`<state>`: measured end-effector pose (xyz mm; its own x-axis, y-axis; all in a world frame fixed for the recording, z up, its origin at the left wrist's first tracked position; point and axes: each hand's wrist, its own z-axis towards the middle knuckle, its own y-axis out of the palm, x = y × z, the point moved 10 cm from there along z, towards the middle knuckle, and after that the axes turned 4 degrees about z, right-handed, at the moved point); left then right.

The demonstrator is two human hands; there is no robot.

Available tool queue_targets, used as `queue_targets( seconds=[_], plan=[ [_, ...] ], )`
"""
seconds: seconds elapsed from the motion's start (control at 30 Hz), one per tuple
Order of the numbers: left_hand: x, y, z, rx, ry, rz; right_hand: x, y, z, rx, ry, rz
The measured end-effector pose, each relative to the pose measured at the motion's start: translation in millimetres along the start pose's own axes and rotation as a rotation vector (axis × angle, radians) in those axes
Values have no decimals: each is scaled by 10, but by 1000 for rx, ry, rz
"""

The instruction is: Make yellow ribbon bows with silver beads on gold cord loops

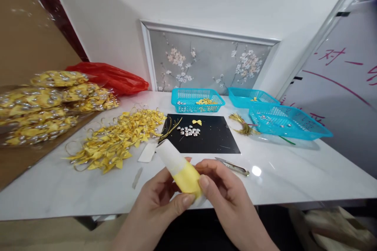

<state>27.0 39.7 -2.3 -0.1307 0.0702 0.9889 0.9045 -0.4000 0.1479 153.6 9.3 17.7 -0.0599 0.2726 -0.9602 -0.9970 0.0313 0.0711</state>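
Note:
Both my hands are closed round a white tube wrapped with yellow ribbon (187,179), held tilted above the table's front edge. My left hand (165,200) grips it from the left, thumb near its lower end. My right hand (222,192) pinches the yellow part from the right with thumb and fingers. Beyond the tube, a black mat (215,137) carries silver beads (190,130), a small yellow ribbon bow (197,122) and some golden wire ties (172,127). To the right of the tube lies a pair of thread snips (234,166).
A heap of yellow bows with ties (118,139) covers the table's left side, near bagged bows (55,102) and a red plastic bag (108,77). Blue baskets (197,108) (290,123) stand at the back and right. A bundle of golden ties (243,124) lies beside the mat.

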Motion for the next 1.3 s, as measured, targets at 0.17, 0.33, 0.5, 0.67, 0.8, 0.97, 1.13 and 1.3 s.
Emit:
queue_targets(
  seconds=[0.17, 0.33, 0.5, 0.67, 0.8, 0.97, 1.13, 1.3],
  plan=[
    [23, 20, -12, -25, -12, 17, -322, -79, -18, 111, -269, -318],
    [-19, 35, -32, -38, -46, 43, -425, -20, 32, 113, -320, -326],
    [-27, -12, -17, -11, -36, 28, -395, -5, 68, 78, -290, -292],
    [-9, -46, -26, 36, -54, 49, -309, -289, 63, 177, -198, -312],
    [34, -178, 5, 122, -18, 206, -186, -793, 151, 307, -138, -640],
    [62, -283, 258, 147, 75, 624, 216, -1315, 509, 239, -40, -910],
    [10, -256, 512, 143, 69, 824, 513, -1332, 753, 94, 33, -1126],
    [-44, -211, 622, 131, 73, 965, 625, -1276, 810, 54, 110, -1296]
  ],
)
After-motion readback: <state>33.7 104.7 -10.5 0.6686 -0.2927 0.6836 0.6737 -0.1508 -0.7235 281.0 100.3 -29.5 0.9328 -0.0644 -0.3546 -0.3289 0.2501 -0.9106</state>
